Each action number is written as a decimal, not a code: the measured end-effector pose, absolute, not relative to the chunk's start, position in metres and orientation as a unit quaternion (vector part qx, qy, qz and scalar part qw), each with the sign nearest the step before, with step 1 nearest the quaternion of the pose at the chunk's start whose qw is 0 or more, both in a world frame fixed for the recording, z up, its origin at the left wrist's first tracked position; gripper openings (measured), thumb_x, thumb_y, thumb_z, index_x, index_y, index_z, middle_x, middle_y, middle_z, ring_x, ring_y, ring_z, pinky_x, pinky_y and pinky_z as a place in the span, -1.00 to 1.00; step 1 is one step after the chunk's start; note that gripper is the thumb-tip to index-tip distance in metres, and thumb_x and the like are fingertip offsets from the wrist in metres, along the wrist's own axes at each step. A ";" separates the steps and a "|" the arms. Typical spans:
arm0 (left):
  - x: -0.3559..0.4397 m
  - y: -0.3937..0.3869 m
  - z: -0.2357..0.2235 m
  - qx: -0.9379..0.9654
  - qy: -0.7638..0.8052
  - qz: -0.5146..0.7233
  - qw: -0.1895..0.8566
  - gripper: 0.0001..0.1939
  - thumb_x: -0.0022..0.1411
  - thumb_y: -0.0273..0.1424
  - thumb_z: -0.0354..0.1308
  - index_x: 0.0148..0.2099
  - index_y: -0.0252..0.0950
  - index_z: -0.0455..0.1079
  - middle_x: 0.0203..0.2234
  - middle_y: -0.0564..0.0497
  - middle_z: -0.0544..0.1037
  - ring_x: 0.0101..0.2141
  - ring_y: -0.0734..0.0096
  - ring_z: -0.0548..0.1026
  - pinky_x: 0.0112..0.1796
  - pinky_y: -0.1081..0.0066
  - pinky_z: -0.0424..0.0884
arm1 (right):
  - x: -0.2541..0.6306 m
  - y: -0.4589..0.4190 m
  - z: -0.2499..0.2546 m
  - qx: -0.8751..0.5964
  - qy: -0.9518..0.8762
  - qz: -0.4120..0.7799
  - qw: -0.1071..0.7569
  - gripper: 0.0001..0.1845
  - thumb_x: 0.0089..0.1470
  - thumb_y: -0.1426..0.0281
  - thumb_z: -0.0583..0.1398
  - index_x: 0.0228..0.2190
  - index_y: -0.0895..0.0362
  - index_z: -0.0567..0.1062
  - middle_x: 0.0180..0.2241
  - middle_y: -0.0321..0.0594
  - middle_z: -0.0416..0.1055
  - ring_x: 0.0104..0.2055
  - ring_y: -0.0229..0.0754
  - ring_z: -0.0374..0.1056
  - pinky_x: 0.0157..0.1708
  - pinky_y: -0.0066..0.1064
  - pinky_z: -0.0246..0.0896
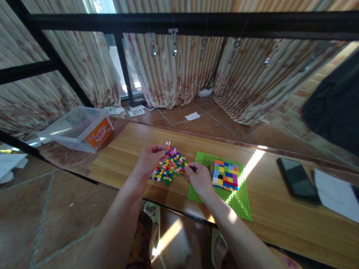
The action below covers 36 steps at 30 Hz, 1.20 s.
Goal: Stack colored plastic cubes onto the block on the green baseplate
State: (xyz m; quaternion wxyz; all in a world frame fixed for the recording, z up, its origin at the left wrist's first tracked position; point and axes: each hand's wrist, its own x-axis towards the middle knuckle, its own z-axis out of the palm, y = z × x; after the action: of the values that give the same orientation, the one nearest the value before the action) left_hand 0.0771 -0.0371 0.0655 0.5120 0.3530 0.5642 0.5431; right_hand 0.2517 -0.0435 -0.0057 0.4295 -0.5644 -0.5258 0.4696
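Observation:
A heap of small coloured bricks [171, 167] lies on a wooden board [130, 156]. My left hand [148, 160] rests at the heap's left edge with its fingers curled, pinching a small brick near the top of the heap. My right hand [199, 179] touches the heap's right side, fingers pinched on a small piece I cannot make out. Just to its right lies a green baseplate [242, 200] with a flat multicoloured block of bricks [224, 174] built on it.
A clear plastic box [77, 129] with an orange label lies on its side at the board's left end. A dark phone [299, 180] and a white paper [337, 195] lie at the right. Curtains hang behind; a black metal frame [203, 22] crosses overhead.

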 end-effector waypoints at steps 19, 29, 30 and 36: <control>0.093 -0.033 0.057 0.475 0.571 0.494 0.453 -0.82 -0.15 -0.44 0.31 -0.38 -0.34 0.52 -0.45 0.00 0.59 -0.42 0.42 0.48 -0.30 0.43 0.38 | 0.243 -0.059 0.015 -0.487 -0.649 0.386 0.439 -0.67 0.11 0.43 0.11 -0.08 0.08 0.48 -0.10 -0.11 0.48 -0.04 -0.10 0.39 0.03 -0.20 0.22; 0.122 -0.039 0.058 0.521 0.501 0.431 0.540 -0.79 -0.05 -0.40 0.25 -0.30 -0.36 0.50 -0.47 0.04 0.55 -0.44 0.47 0.48 -0.33 0.45 0.42 | 0.262 -0.059 0.032 -0.465 -0.576 0.406 0.536 -0.77 0.10 0.32 0.15 -0.23 0.15 0.52 -0.29 -0.18 0.55 -0.25 -0.20 0.45 -0.20 -0.38 0.34; 0.125 -0.040 0.057 0.528 0.493 0.425 0.545 -0.79 -0.04 -0.39 0.25 -0.30 -0.36 0.50 -0.48 0.04 0.55 -0.46 0.48 0.48 -0.34 0.45 0.42 | 0.265 -0.059 0.033 -0.465 -0.576 0.407 0.535 -0.79 0.10 0.33 0.16 -0.26 0.15 0.52 -0.32 -0.20 0.55 -0.27 -0.21 0.45 -0.22 -0.39 0.34; 0.104 -0.029 0.054 0.600 0.522 0.414 0.444 -0.76 0.00 -0.44 0.20 -0.21 -0.36 0.49 -0.35 -0.04 0.59 -0.33 0.39 0.52 -0.28 0.41 0.44 | 0.283 -0.061 0.034 -0.502 -0.605 0.376 0.490 -0.83 0.06 0.34 0.18 -0.34 0.15 0.53 -0.41 -0.23 0.53 -0.35 -0.20 0.43 -0.32 -0.40 0.29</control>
State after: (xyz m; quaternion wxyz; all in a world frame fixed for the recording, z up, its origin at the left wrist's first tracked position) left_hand 0.1042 -0.0294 0.0536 0.4436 0.5999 0.5217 0.4137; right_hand 0.2826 -0.0611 0.0341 0.4898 -0.5019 -0.6054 0.3763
